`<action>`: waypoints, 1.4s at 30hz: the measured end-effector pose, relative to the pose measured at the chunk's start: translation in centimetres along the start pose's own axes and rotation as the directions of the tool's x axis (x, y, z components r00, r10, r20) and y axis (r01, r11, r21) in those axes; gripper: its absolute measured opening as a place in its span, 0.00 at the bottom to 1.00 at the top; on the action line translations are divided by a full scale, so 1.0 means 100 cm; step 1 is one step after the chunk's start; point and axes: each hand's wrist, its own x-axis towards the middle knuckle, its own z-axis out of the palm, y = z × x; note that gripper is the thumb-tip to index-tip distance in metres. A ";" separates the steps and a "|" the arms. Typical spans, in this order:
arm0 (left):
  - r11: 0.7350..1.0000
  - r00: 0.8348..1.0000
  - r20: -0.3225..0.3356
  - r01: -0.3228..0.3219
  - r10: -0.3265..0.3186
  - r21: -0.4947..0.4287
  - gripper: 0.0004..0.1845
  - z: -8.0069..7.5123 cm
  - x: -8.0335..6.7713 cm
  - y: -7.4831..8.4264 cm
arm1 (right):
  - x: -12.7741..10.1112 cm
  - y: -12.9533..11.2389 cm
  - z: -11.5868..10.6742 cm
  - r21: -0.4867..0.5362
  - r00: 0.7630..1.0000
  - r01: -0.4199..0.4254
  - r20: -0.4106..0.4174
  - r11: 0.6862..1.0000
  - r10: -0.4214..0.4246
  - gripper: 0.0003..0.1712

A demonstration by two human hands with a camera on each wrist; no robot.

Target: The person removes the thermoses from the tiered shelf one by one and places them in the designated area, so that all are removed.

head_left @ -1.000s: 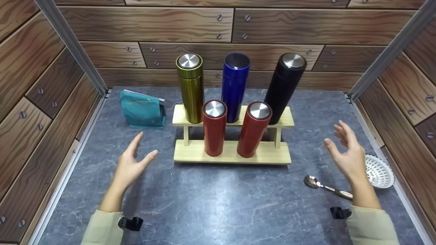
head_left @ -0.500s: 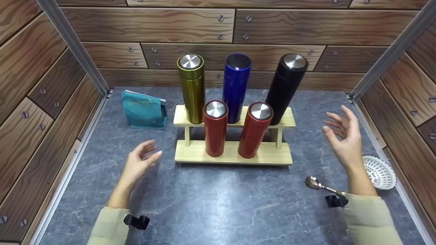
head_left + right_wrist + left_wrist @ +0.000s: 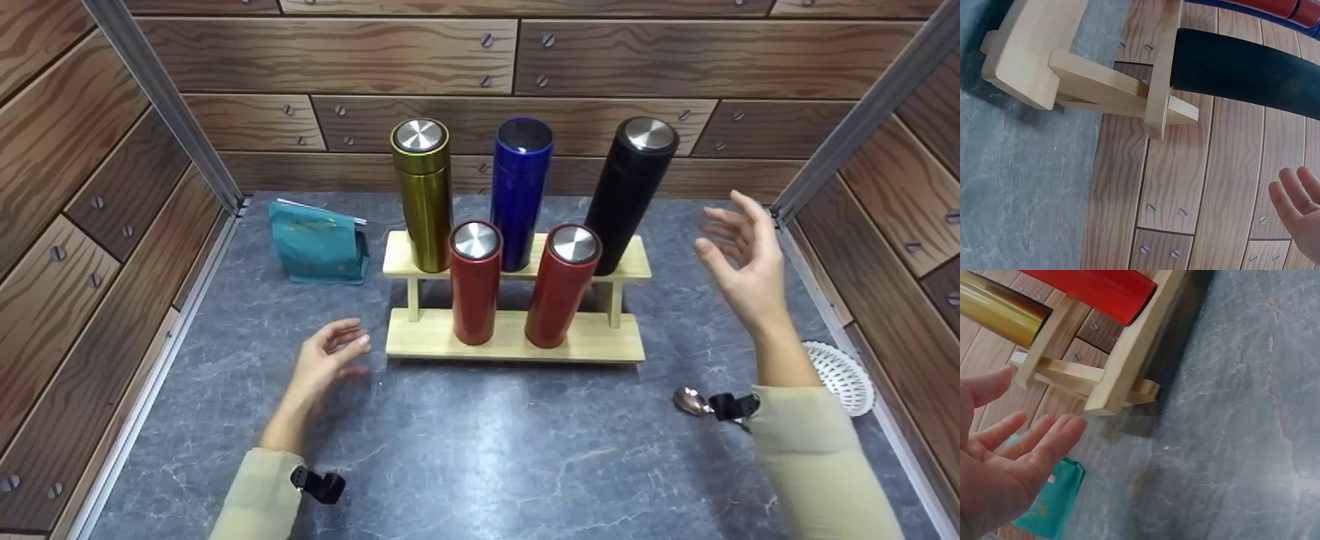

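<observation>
A two-tier wooden rack (image 3: 420, 337) carries several thermos bottles. On its upper tier stand a gold thermos (image 3: 425, 210), a blue thermos (image 3: 519, 202) and a black thermos (image 3: 630, 195). Two red ones, a left red thermos (image 3: 474, 292) and a right red thermos (image 3: 559, 292), occupy the lower tier. My left hand (image 3: 322, 360) hovers just left of the lower tier, fingers loosely bent, holding nothing. To the right of the black thermos, my right hand (image 3: 750, 270) is raised with relaxed fingers, touching nothing. The right wrist view shows its fingertips apart from the black thermos.
A teal pouch (image 3: 319, 244) stands at the left, behind my left hand. By my right sleeve lie a spoon (image 3: 688, 401), its handle mostly hidden, and a white woven basket (image 3: 844, 379). Wood-patterned walls with metal rails enclose the grey marbled tabletop (image 3: 480, 450).
My right hand has moved forward and slightly left, its sleeve now covering most of the spoon's handle. The left hand has shifted right toward the rack, with its fingers more bent.
</observation>
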 end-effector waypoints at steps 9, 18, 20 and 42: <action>0.996 0.997 -0.036 0.069 -0.071 -0.060 0.27 0.002 0.008 -0.019 | 0.018 -0.005 0.007 0.234 1.000 -0.004 -0.026 0.972 0.011 0.34; 0.989 0.995 -0.032 0.091 -0.096 -0.119 0.29 0.010 0.018 -0.038 | 0.040 -0.011 0.024 0.305 0.998 0.034 -0.067 0.952 -0.014 0.32; 0.986 0.995 -0.031 0.092 -0.097 -0.137 0.29 0.013 0.020 -0.043 | 0.043 -0.011 0.028 0.301 0.997 0.040 -0.073 0.953 -0.019 0.31; 0.940 0.998 -0.055 0.004 -0.024 -0.340 0.27 0.029 0.031 -0.072 | 0.070 -0.020 0.055 0.203 1.000 -0.018 -0.007 0.979 0.020 0.38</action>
